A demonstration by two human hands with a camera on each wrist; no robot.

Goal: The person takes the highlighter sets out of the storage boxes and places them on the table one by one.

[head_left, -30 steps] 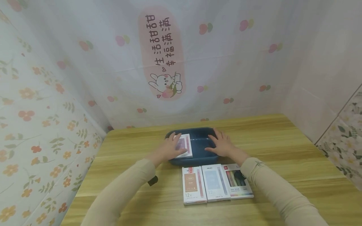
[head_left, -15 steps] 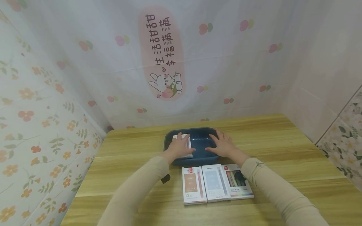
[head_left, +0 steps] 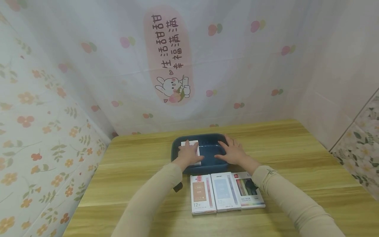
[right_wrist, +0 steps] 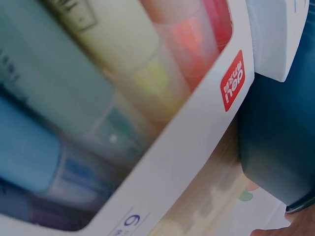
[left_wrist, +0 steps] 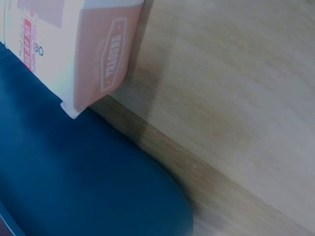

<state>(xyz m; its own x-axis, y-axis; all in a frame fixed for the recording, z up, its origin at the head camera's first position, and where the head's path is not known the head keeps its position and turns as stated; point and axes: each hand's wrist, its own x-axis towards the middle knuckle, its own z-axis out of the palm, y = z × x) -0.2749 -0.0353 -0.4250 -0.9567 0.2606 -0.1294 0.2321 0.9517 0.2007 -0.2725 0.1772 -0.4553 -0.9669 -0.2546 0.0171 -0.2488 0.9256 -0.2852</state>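
Observation:
A dark blue tub [head_left: 197, 170] stands towards the back of the table, with a flat white box [head_left: 193, 143] lying in its left part. My left hand [head_left: 188, 155] rests over that box with its fingers spread, hiding most of the print. Fingers spread too, my right hand [head_left: 234, 154] lies at the tub's right end, across the rim. The left wrist view catches the tub's outer wall [left_wrist: 98, 177] beside a brown-and-white carton [left_wrist: 101, 54]. In the right wrist view, a windowed box of highlighters [right_wrist: 197, 152] fills most of the picture.
Three flat boxes lie side by side in front of the tub: a brown-printed pen box [head_left: 200, 192], a pale blue one [head_left: 222, 188] and the highlighter box [head_left: 251, 202]. A printed curtain [head_left: 254, 72] hangs behind the wooden table [head_left: 296, 158].
My left hand has shifted right, from the white box's left side to over its middle, and its arm has followed. The right hand and the tub have barely moved.

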